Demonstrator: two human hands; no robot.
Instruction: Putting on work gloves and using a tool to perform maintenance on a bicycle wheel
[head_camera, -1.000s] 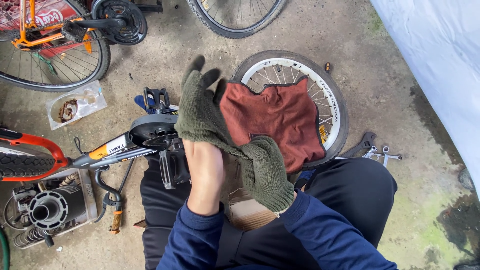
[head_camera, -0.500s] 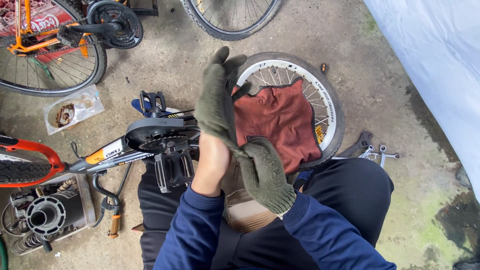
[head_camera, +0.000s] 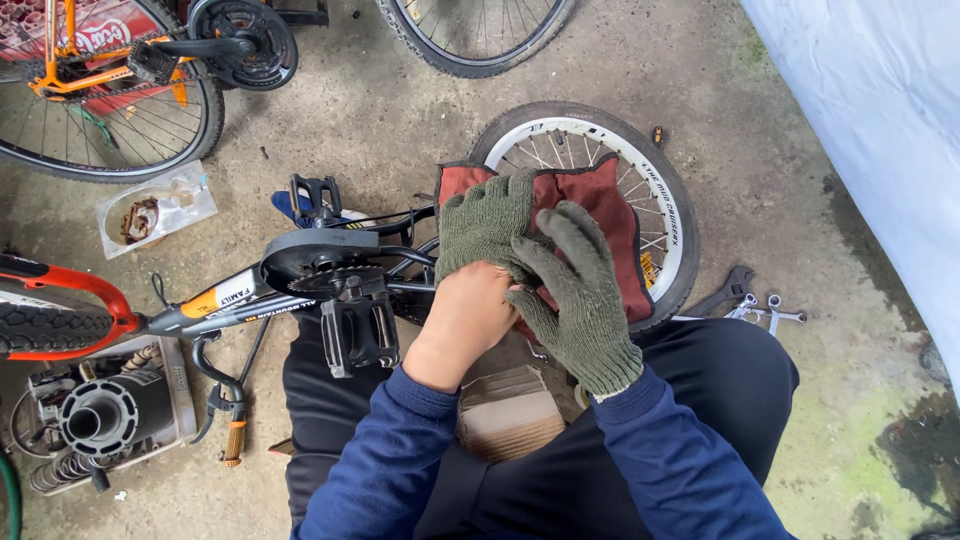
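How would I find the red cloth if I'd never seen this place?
Find the small bicycle wheel with the white rim, lying flat on the concrete floor in front of the seated person. The red cloth is draped over it, just beyond the left hand and gloved right hand. It is the only soft, rust-red thing among metal parts.

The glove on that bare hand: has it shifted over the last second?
Yes. The left hand has dropped from pointing up to lying over the red cloth, its green glove covering only the fingers. The gloved right hand keeps its grip on it. The small wheel stayed put.
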